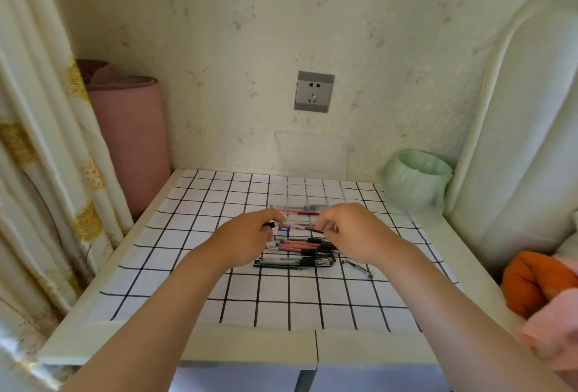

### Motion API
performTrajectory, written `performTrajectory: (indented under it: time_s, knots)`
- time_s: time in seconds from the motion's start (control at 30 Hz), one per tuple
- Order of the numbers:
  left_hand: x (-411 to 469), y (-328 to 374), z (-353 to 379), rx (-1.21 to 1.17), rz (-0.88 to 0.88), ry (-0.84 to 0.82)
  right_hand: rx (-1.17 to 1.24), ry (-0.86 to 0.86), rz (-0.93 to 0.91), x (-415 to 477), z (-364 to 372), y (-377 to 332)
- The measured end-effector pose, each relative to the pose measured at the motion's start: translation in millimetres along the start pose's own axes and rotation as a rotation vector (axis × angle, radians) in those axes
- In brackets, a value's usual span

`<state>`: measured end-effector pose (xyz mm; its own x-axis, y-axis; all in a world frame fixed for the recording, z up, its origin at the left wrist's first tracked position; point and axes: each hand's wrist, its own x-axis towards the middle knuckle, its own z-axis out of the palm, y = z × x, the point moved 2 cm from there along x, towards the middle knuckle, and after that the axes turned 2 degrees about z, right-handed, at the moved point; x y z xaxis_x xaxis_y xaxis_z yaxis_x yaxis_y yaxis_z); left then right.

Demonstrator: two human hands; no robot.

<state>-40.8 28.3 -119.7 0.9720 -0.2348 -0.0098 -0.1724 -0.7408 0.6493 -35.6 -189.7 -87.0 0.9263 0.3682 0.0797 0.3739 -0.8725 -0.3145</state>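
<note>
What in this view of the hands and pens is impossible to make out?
Head view: both ends of the pen, covered by the fingers of the left hand and right hand that pinch it.
Head view: how many are in the pile of pens; they overlap, and the hands cover some.
Head view: the print on the blue label, too small.
Head view: the orange cloth, cut off by the right edge.

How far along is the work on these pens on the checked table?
Early, it seems. Behind the hands, two pens lie apart, possibly finished. The left hand and right hand each pinch an end of one pen. The pile of pens beneath them and a loose part by the right wrist look still to do.
</note>
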Motion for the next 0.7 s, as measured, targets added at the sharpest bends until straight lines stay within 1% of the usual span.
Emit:
performTrajectory:
  time_s: [0.13, 0.4, 0.7]
  knots:
    - [-3.0, 6.3, 2.6, -0.006, 0.028, -0.032, 0.027, -0.013, 0.016, -5.1, 7.1, 7.6]
    - [-1.5, 5.8, 3.7, 0.024, 0.006, -0.035, 0.093, -0.005, 0.025, -2.7, 9.4, 17.0]
    - [2.3, 4.7, 7.4, -0.022, 0.023, -0.094, 0.073, -0.032, -0.008, -0.7, 9.9, 21.6]
